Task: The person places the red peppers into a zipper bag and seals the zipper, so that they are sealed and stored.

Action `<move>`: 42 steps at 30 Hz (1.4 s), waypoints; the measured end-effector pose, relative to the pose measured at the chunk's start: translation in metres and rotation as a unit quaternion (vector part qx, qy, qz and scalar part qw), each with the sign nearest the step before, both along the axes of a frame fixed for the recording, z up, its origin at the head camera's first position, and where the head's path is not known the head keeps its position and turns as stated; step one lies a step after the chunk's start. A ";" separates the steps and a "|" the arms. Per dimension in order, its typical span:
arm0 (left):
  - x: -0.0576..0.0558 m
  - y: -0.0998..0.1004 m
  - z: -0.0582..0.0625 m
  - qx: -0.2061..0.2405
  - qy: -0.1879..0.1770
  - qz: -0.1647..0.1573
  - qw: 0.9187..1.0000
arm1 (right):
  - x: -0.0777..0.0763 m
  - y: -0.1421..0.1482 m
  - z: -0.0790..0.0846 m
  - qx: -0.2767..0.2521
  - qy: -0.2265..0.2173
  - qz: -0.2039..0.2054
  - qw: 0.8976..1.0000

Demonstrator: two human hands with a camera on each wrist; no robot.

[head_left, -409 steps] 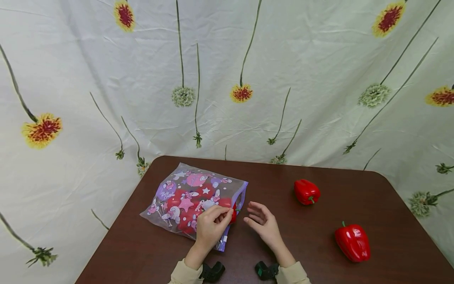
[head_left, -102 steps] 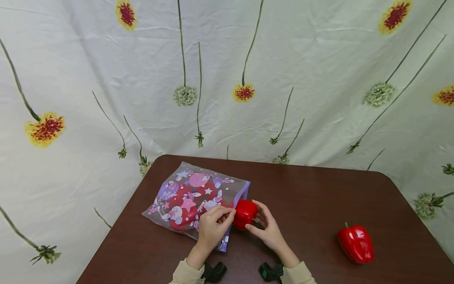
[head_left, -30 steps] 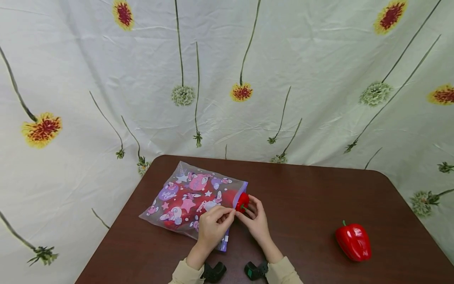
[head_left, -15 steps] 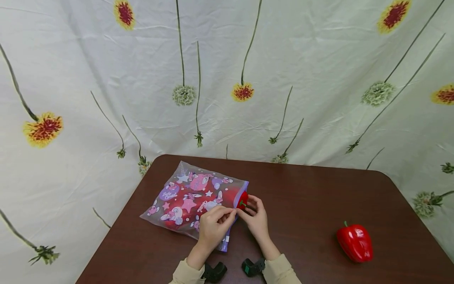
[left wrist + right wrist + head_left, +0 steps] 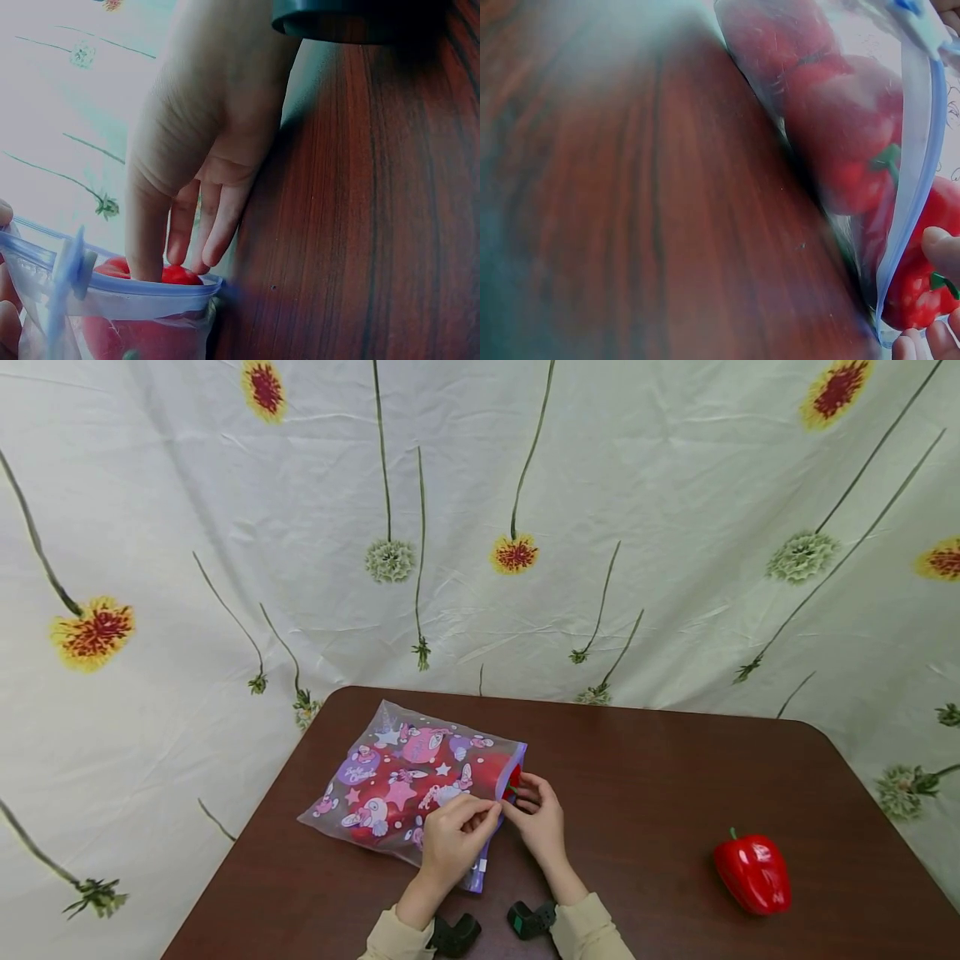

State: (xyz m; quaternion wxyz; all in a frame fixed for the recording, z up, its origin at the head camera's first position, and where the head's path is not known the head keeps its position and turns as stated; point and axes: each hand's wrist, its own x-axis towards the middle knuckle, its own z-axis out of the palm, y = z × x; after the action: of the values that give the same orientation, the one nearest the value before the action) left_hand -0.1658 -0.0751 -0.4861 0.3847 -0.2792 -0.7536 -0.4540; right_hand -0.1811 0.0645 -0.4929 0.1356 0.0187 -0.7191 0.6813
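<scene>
In the head view, a clear printed zip bag [image 5: 450, 747] with a purple edge lies on the table, several red bell peppers inside. My left hand [image 5: 453, 839] pinches the bag's lip between thumb and fingers. My right hand [image 5: 542, 822] is at the mouth, holding a red bell pepper [image 5: 514, 777], most of which is inside. In the right wrist view, my right thumb [image 5: 941, 247] presses this pepper [image 5: 911, 296] near its green stem, fingertips below it. The left wrist view shows the right hand [image 5: 199, 150] reaching down into the opening, beside the zip slider [image 5: 73, 262].
Another red bell pepper [image 5: 752, 874] lies on the right part of the dark brown table [image 5: 637, 827]. A pale flower-print cloth [image 5: 450, 610] hangs behind the table.
A pepper at the back right has gone to the bag mouth in my right hand. Over the last second it has slid further left into the bag. My left hand stays on the lip.
</scene>
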 end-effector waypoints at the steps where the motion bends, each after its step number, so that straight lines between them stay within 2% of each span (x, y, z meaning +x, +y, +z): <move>1: 0.000 0.000 0.000 0.000 0.000 0.000 1.000 | -0.002 0.000 -0.004 0.002 0.002 -0.001 1.000; 7: 0.000 -0.001 0.000 0.001 -0.004 0.000 1.000 | -0.015 0.002 -0.029 0.016 -0.002 -0.006 1.000; 10: 0.000 -0.001 0.000 0.001 -0.003 0.001 1.000 | -0.010 0.004 -0.020 0.015 -0.007 0.006 1.000; 15: 0.001 -0.001 0.000 0.000 -0.005 0.000 1.000 | 0.005 0.009 0.007 0.018 -0.015 0.012 1.000; 18: 0.001 -0.001 -0.001 -0.001 -0.006 -0.002 1.000 | 0.009 0.013 0.012 0.028 -0.016 0.002 0.999; 26: 0.000 -0.002 -0.001 -0.003 -0.005 -0.002 1.000 | -0.002 0.028 -0.012 0.048 0.012 -0.018 0.999; 31: -0.001 -0.002 -0.002 -0.007 -0.004 0.002 1.000 | 0.003 0.038 -0.014 0.047 0.022 -0.033 0.998; 33: 0.000 -0.002 -0.002 -0.007 -0.007 0.002 1.000 | 0.007 0.043 -0.009 0.044 0.023 -0.035 0.998; 40: 0.001 -0.002 -0.001 -0.005 -0.015 0.003 1.000 | 0.033 0.054 0.026 0.067 0.033 -0.049 0.996; 42: 0.002 -0.002 0.000 -0.004 -0.016 0.003 1.000 | 0.036 0.059 0.028 0.071 0.034 -0.053 0.995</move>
State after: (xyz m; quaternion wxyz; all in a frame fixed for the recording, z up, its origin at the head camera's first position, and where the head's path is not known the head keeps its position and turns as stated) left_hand -0.1639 -0.0770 -0.4864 0.3728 -0.2710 -0.7623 -0.4544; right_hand -0.1450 0.1234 -0.4644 0.1944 0.0134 -0.7605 0.6194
